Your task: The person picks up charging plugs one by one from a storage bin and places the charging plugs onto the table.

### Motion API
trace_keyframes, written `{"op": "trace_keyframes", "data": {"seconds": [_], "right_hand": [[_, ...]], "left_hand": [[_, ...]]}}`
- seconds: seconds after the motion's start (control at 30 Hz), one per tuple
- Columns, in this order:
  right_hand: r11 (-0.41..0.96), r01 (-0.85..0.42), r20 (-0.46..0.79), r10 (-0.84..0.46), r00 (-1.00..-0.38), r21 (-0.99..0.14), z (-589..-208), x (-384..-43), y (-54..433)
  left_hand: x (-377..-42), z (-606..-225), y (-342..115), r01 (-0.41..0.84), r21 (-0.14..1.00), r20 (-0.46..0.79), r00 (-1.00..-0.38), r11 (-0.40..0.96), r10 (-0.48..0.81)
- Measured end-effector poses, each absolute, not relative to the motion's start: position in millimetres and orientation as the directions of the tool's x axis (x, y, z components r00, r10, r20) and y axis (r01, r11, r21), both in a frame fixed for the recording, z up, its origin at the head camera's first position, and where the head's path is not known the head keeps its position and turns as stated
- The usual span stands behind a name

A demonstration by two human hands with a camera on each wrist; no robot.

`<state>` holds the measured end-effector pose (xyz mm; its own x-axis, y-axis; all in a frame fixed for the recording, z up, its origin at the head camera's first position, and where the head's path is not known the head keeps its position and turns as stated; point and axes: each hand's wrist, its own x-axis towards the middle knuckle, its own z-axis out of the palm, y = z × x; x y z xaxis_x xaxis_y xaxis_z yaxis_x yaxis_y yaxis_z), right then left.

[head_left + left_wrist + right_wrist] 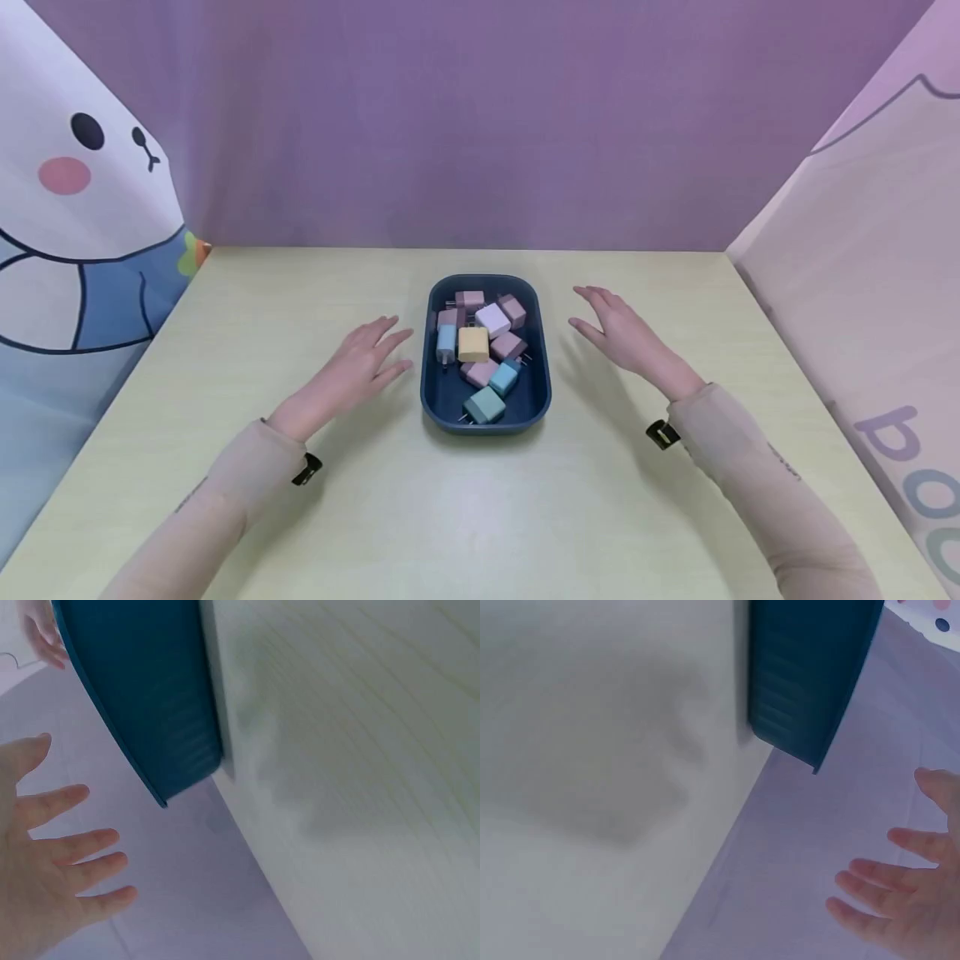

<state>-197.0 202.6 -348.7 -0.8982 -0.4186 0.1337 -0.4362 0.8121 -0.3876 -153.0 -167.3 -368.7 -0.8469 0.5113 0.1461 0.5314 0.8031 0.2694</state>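
A dark blue tray point(444, 397) with rounded corners sits at the middle of the table. In it lie several plug chargers in a loose heap: a yellow one point(473, 344), a light blue one point(446, 342), a teal one point(484, 406), a white-lilac one point(492, 320) and some pink ones, a few with metal prongs showing. My left hand point(356, 367) hovers left of the tray, fingers spread and holding nothing. On the other side, my right hand point(626, 337) is also apart from the tray, its fingers extended and nothing in them. Both wrist views show the tray's outer side wall point(150, 690).
The pale wooden table point(480, 517) ends at a purple backdrop point(480, 125). A cartoon-printed cloth point(67, 217) borders the left side, and a pale lettered cloth point(862, 292) borders the right. A small black device point(307, 469) is at the left wrist, another point(663, 434) at the right.
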Motion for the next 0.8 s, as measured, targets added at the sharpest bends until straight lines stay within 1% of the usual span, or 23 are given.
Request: {"op": "trace_keyframes", "data": {"seconds": [0.13, 0.3, 0.43, 0.63, 0.7, 0.8], "right_hand": [[0.799, -0.47, 0.161, -0.443, -0.882, -0.376, -342, -198, 199], [0.793, -0.502, 0.17, -0.474, -0.864, -0.344, -334, -197, 193], [0.795, -0.524, 0.147, -0.504, -0.851, -0.307, -327, -198, 187], [0.78, -0.575, 0.087, -0.573, -0.815, -0.247, -314, -199, 172], [0.775, -0.591, 0.063, -0.594, -0.802, -0.223, -310, -199, 167], [0.772, -0.606, 0.028, -0.613, -0.789, -0.193, -305, -200, 158]], "left_hand": [[-145, -364, -160, 0.601, 0.261, 0.227, -0.798, 0.755, 0.558], [-135, -360, -146, 0.718, 0.226, 0.335, -0.691, 0.658, 0.64], [-128, -360, -135, 0.781, 0.203, 0.384, -0.619, 0.591, 0.686], [-120, -364, -122, 0.856, 0.155, 0.404, -0.51, 0.492, 0.76], [-118, -366, -119, 0.869, 0.15, 0.393, -0.49, 0.472, 0.778], [-116, -366, -116, 0.872, 0.147, 0.366, -0.486, 0.467, 0.793]]}}
